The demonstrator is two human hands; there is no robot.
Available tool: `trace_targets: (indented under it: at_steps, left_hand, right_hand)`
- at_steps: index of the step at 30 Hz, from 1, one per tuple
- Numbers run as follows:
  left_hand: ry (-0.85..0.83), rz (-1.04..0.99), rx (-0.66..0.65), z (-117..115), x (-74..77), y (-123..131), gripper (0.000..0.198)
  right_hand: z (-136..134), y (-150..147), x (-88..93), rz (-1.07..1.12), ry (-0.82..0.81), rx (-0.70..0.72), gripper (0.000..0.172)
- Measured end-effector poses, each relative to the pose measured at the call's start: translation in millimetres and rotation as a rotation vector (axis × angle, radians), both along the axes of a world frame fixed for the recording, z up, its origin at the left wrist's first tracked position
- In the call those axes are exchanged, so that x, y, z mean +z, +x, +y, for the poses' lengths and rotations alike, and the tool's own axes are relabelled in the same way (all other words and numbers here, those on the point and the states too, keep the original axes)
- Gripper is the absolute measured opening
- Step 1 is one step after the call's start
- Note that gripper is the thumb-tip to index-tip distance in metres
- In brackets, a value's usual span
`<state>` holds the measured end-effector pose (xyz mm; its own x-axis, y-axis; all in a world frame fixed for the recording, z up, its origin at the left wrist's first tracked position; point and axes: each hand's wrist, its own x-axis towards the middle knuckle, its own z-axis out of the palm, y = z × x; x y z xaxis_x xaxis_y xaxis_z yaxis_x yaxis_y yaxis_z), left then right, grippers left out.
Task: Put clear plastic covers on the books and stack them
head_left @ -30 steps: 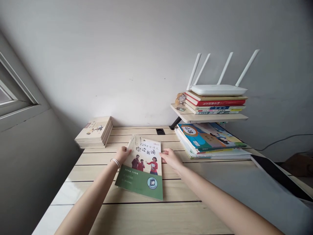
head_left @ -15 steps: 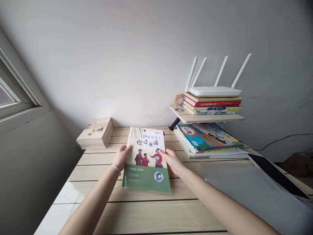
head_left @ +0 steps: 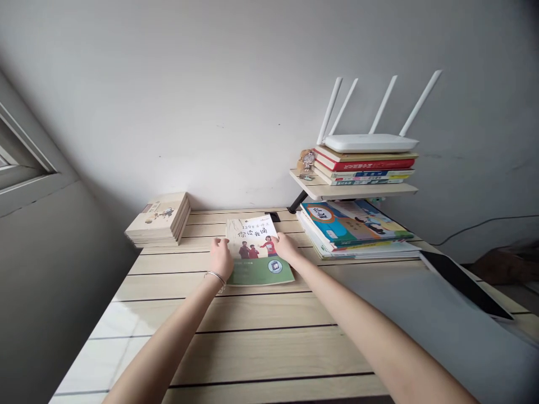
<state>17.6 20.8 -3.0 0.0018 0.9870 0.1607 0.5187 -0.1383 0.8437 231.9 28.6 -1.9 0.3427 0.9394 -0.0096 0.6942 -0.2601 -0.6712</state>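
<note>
A white and green book point(head_left: 256, 270) with three figures on its cover lies near the back of the slatted wooden table point(head_left: 261, 359). My left hand point(head_left: 221, 259) is at the book's left edge, fingers curled against it, with a bracelet on the wrist. At the right edge, my right hand point(head_left: 286, 249) grips the book, thumb on the cover and the other fingers mostly hidden. To the left sits a stack of beige books point(head_left: 158, 219).
At the right a small raised shelf point(head_left: 357, 192) bears several books point(head_left: 370, 165) under a white router point(head_left: 370, 142). More books point(head_left: 357, 224) are piled beneath it. A dark flat panel point(head_left: 463, 283) and a translucent sheet point(head_left: 404, 308) lie at the right.
The book has moved away from me toward the wall and now lies flatter and farther back. Both hands have moved with it, and the view has shifted slightly.
</note>
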Motion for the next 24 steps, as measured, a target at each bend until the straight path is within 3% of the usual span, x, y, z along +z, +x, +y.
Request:
trace_targets:
  at_steps: [2,5,8,15,20,24]
  left_hand:
    - [0.093,0.164,-0.110,-7.7,0.7,0.5,0.029]
    - [0.168,0.573,-0.266,-13.7,-0.7,-4.7,0.035]
    - [0.162,0.783,-0.310,-15.2,-4.2,-14.6,0.042]
    - [0.171,0.736,-0.336,-13.9,-8.6,-24.8,0.044]
    - [0.222,0.639,-0.347,-22.8,2.9,-23.5,0.037]
    - [0.317,0.542,-0.585,-46.4,14.6,-23.8,0.028]
  right_hand:
    - [-1.4,-2.4,0.8,-0.081,0.003,0.015,0.027]
    - [-3.6,-3.3,3.0,-0.183,0.001,0.046,0.029]
    - [-6.6,-3.5,4.2,-0.271,0.002,0.068,0.032]
    - [-13.4,-6.1,5.2,-0.422,0.070,0.106,0.038]
    - [-27.5,5.5,15.7,-0.486,0.179,0.236,0.028]
    - [-59.5,1.6,23.2,-0.480,0.384,0.420,0.024]
